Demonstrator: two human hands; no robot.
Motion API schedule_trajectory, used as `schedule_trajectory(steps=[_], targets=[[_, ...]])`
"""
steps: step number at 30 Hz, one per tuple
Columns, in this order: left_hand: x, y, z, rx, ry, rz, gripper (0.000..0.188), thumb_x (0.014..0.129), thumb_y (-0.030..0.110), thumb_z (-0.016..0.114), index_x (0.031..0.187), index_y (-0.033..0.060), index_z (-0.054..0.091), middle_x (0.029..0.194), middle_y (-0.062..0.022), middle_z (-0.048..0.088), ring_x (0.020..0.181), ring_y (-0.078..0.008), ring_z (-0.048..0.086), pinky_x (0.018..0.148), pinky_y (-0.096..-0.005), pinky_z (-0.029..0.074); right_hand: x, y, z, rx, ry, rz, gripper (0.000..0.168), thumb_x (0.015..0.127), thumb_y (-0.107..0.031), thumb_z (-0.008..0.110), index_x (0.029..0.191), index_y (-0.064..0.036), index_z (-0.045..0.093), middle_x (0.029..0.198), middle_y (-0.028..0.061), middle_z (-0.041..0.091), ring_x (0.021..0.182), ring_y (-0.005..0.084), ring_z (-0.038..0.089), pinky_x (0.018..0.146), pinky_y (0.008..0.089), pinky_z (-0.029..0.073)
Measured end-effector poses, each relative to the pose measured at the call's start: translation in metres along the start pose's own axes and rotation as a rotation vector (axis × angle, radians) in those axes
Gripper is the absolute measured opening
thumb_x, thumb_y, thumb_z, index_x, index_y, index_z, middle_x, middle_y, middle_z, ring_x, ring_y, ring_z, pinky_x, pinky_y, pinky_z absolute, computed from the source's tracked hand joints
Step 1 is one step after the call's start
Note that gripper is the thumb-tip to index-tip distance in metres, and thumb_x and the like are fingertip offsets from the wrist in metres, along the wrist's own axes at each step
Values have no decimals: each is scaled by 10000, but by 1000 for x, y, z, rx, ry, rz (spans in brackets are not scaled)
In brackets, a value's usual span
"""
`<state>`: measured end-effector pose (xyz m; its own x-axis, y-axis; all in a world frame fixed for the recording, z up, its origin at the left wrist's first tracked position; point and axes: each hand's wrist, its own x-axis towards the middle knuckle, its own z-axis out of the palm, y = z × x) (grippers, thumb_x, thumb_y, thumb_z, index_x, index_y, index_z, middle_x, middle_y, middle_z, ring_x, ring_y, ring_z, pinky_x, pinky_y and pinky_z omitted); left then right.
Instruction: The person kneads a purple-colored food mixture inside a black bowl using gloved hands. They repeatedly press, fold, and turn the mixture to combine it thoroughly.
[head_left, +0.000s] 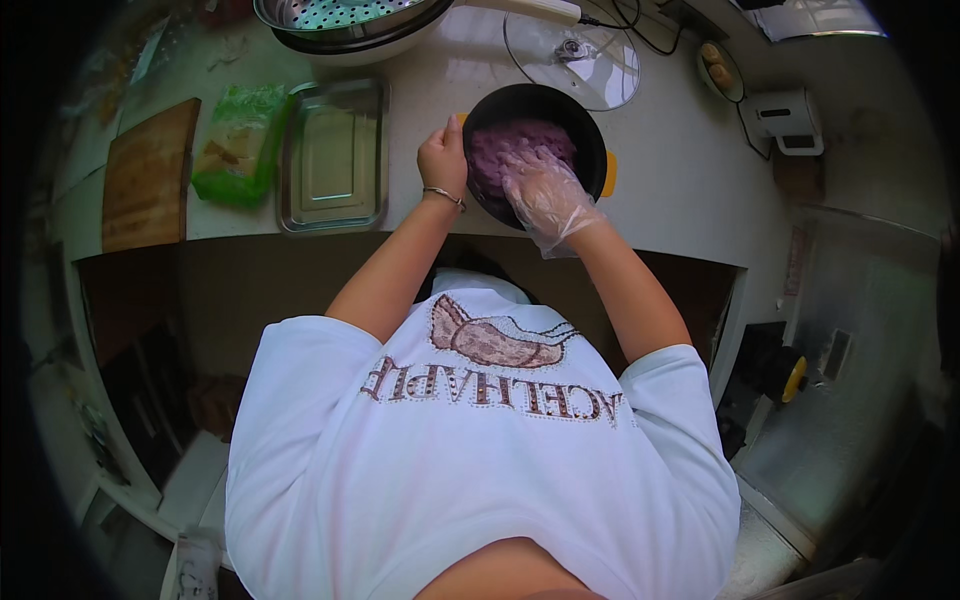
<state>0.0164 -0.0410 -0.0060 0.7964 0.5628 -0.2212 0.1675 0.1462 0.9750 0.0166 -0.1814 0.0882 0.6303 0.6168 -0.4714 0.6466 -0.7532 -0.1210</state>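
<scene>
A dark round pot (596, 142) with yellow-orange side handles stands near the counter's front edge. My left hand (444, 159), a bangle on its wrist, grips the pot at its left handle, thumb pointing up. Inside lies a soft purple mash or dough (499, 142), lumpy on top. My right hand (541, 184) wears a clear plastic glove and reaches into the pot from the near right side. Its fingers press against the purple mass; the fingertips are hard to make out, so whether they close on any of it is unclear.
Left of the pot on the counter (420, 82) are a rectangular metal tray (334, 157), a green plastic package (238, 146) and a wooden board (150, 176). Behind are a perforated steamer (349, 13) and a glass lid (600, 71). A bowl (731, 86) and a white kettle (786, 120) stand right.
</scene>
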Motion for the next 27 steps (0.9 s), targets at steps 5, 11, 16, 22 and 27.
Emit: schedule_trajectory(steps=[5,11,16,22,27], targets=[[-4,9,-5,23,-12,-34,468,903,327,485,588,-16,441,508,-14,355,530,-102,299,491,-300,318,-26,31,26,156,635,-277,325,824,-55,460,1136,30,492,1196,218,491,1125,351,465,964,399,367],[-1,0,-2,17,-28,13,477,905,333,481,587,-22,458,506,-16,391,529,-97,322,495,-297,326,8,78,51,-8,705,-155,320,856,-44,429,1169,21,446,1212,201,481,1111,333,485,945,366,399],[-4,2,2,-21,40,8,464,913,336,466,616,-20,490,504,-17,407,516,-105,340,495,-301,336,29,73,47,64,613,-100,235,771,-52,473,979,54,506,1011,239,553,940,366,541,850,391,442],[-8,5,5,41,101,23,440,915,346,475,686,-22,551,569,49,406,558,-63,337,509,-254,320,19,42,43,200,468,-72,180,777,-37,484,927,63,493,1030,261,539,946,371,538,855,402,437],[-9,8,5,51,99,36,441,915,347,469,710,-31,566,546,18,415,538,-85,338,504,-273,328,4,1,42,290,644,-45,212,860,-109,421,924,84,482,1008,284,522,960,429,493,882,435,395]])
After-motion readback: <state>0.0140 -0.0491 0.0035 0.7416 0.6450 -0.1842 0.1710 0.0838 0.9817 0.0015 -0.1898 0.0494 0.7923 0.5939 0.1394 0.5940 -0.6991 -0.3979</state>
